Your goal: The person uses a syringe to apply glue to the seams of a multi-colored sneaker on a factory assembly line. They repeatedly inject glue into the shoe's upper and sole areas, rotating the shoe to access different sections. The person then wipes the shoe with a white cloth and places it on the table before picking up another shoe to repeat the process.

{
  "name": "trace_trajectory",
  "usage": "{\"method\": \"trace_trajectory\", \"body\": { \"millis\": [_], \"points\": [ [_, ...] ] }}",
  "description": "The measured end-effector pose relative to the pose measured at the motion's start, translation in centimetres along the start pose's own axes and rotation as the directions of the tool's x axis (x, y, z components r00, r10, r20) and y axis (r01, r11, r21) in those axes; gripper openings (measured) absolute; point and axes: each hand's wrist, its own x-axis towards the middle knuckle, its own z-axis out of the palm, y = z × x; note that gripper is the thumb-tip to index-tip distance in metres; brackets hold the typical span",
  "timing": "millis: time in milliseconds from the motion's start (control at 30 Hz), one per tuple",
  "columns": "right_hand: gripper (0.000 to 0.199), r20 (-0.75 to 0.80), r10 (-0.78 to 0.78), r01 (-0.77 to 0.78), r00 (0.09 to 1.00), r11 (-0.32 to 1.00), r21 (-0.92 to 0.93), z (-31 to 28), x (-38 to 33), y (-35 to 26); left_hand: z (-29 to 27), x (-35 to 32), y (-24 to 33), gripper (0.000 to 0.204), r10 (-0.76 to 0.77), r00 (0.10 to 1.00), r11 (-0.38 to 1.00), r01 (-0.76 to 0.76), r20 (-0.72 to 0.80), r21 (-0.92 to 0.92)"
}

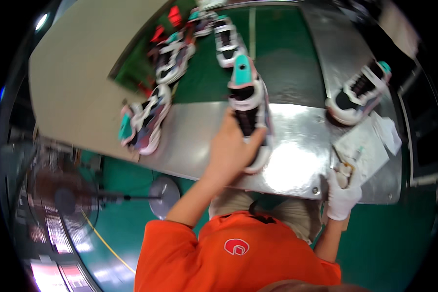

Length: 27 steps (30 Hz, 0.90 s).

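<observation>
Gripping the black, white and pink sneaker with the turquoise heel at frame centre, the bare left hand is curling its fingers around the near end, the shoe's length running away up-frame, while the white-gloved right hand is resting lower right with fingers loosely closed.

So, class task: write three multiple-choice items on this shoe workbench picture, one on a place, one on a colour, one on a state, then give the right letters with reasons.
1. Where does the sneaker in the left hand lie?
A on the metal table
B on the floor
C in a box

2. What colour is the glove on the right hand?
A black
B white
C red

3. How is the left hand?
A flat and empty
B gripping the sneaker
C in a pocket

Key: 1 A, the sneaker rests on shiny metal; 2 B, the glove is white; 3 B, the fingers wrap the sneaker's side.
</observation>
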Motion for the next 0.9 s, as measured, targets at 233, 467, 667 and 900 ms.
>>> {"method": "trace_trajectory", "body": {
  "millis": [233, 467, 667, 900],
  "points": [
    [0.047, 0.236, 0.216, -0.277, 0.947, 0.924, 0.264, -1.3, -0.7, -0.2, -5.7, -4.9, -0.7, 0.075, 0.52, 0.845, 0.821, -0.535, 0.128, 0.199],
    [0.031, 0.42, 0.286, -0.3, 0.861, 0.953, -0.032, -3.4, 2.5, -4.4, -8.9, 5.3, -4.4, 0.079, 0.593, 0.727, 0.715, -0.673, 0.345, 0.188],
    [0.047, 0.73, 0.337, -0.479, 0.595, 0.878, -0.015, -6.3, 4.1, -11.1, -9.4, -2.2, -9.5, 0.049, 0.798, 0.602, 0.588, -0.781, 0.007, 0.212],
    [0.067, 0.822, -0.152, -0.691, 0.549, 0.471, 0.548, 5.4, 3.5, -12.8, -8.1, -6.7, -11.7, 0.025, 0.748, 0.652, 0.655, -0.694, -0.126, 0.297]
  ]
}}
